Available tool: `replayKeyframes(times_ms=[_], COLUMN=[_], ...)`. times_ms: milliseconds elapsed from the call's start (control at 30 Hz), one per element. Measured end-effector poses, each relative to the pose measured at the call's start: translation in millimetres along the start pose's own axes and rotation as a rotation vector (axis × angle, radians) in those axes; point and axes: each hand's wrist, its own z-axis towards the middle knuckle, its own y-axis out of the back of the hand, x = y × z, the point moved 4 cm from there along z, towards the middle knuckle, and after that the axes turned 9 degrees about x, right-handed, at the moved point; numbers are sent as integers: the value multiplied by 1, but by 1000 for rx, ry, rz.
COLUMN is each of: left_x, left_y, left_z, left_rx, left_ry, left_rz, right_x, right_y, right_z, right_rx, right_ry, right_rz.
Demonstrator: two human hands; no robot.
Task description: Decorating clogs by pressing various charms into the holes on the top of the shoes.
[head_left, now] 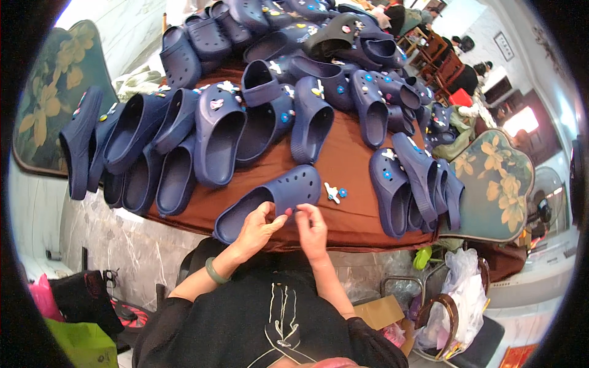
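A navy-blue clog [296,187] with round holes lies on the table right in front of me, its toe pointing right and away. My left hand [257,230] is over its near side, thumb and fingers closed in a pinch by a small pinkish-red piece [289,211], too small to name. Close beside it, my right hand [311,229] has its fingers curled together at the clog's near edge; what they hold is hidden. Just right of the clog's toe lie a white charm [332,192] and a blue flower charm [343,192].
Many navy clogs crowd the brown-covered table [350,227], including a decorated clog [219,138] at left and a standing clog [389,190] at right. Floral-backed chairs [491,184] flank it. Plastic bags [457,294] sit on a chair at lower right. People sit far off.
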Motion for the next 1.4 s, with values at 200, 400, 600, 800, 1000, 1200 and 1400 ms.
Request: replayKeyframes(times_ms=[200, 400, 600, 800, 1000, 1200, 1400], left_x=[-2, 20, 1, 18, 12, 34, -3], left_y=[3, 1, -2, -3, -5, -8, 0], left_z=[2, 10, 9, 10, 10, 12, 8], left_rx=[36, 84, 210, 241, 222, 69, 7], left_ry=[-50, -179, -161, -158, -160, -111, 8], left_rz=[133, 18, -259, -265, -289, -418, 120], right_x=[11, 2, 9, 13, 10, 9, 8], right_y=[-3, -1, 8, -9, -14, -14, -10], right_z=[0, 1, 17, 5, 5, 7, 3], right_rx=[47, 95, 175, 82, 12, 14, 47], right_ry=[252, 268, 411, 488, 534, 551, 551], right_rz=[-289, -245, -440, -536, -637, -587, -600])
